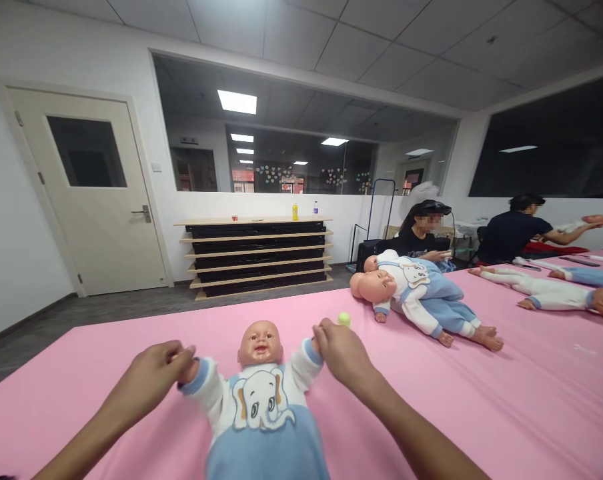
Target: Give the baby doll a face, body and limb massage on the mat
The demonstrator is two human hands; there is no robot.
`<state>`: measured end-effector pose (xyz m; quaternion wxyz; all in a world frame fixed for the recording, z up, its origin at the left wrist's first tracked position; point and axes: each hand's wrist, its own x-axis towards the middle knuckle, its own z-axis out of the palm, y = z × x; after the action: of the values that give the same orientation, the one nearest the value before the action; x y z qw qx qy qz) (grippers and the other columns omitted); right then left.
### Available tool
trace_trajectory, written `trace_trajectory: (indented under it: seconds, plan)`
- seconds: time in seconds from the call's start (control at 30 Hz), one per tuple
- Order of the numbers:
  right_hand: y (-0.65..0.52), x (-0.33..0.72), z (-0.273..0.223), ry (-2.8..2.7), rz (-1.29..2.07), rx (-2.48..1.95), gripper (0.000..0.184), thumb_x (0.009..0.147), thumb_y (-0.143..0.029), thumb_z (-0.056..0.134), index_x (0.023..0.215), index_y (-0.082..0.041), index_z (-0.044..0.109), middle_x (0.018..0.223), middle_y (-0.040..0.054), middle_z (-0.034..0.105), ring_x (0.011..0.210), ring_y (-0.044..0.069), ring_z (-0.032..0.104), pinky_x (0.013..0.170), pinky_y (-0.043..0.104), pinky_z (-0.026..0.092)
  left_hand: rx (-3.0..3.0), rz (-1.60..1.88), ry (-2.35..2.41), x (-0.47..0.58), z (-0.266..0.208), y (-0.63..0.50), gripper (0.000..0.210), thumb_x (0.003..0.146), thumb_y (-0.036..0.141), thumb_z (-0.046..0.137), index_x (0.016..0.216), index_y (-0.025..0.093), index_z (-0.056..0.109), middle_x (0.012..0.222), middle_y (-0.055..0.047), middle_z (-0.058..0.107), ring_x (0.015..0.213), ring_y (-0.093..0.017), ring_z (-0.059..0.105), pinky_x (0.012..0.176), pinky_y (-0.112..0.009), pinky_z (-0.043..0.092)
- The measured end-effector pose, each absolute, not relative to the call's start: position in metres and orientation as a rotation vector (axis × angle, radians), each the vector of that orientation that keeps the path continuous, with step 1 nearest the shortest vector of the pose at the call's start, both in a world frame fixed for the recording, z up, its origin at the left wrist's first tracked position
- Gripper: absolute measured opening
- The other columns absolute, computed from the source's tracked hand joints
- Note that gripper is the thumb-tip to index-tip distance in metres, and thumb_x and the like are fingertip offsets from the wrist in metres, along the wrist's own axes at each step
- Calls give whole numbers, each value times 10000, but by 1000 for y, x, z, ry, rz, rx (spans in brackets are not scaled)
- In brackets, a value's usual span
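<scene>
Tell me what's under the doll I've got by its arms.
Pink tabletop shows around the doll, whose arms are in your left hand and right hand. Its body covers whatever is directly beneath.

Bare forearms (101, 417) angle inward from either side, left fingers (169, 349) and right fingers (326, 331) curled tight.

Surface (89, 363) is pretty open far left of the held doll (264, 400), but the ball (344, 320) and doll pile (411, 290) block its far right.
</scene>
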<state>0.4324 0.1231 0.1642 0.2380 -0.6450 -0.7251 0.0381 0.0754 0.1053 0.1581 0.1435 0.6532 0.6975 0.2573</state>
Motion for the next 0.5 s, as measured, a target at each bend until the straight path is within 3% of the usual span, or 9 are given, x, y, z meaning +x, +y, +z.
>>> trace_trajectory:
  seconds: [0.13, 0.3, 0.5]
  plan:
    - [93, 363, 159, -2408, -224, -1597, 193, 908, -176, 434, 1028, -127, 576, 854, 126, 670, 726, 214, 630, 572, 269, 382, 2035, 664, 1982, 148, 162, 122, 391, 843, 467, 401, 570, 191, 444, 602, -39, 581, 605, -184, 530, 547, -267, 280]
    - [69, 315, 113, -2716, -425, -1266, 217, 826, -109, 472, 1003, -39, 576, 829, 202, 641, 729, 245, 609, 592, 336, 456, 2125, 553, 1859, 194, 141, 132, 384, 872, 401, 322, 614, 184, 504, 647, -70, 605, 577, -181, 532, 536, -282, 273]
    - [82, 366, 139, -2531, -311, -1396, 184, 919, -173, 401, 972, -118, 568, 816, 128, 657, 706, 209, 617, 574, 281, 425, 2068, 597, 1854, 137, 139, 134, 411, 838, 511, 395, 585, 190, 440, 565, -13, 542, 542, -154, 489, 507, -253, 277]
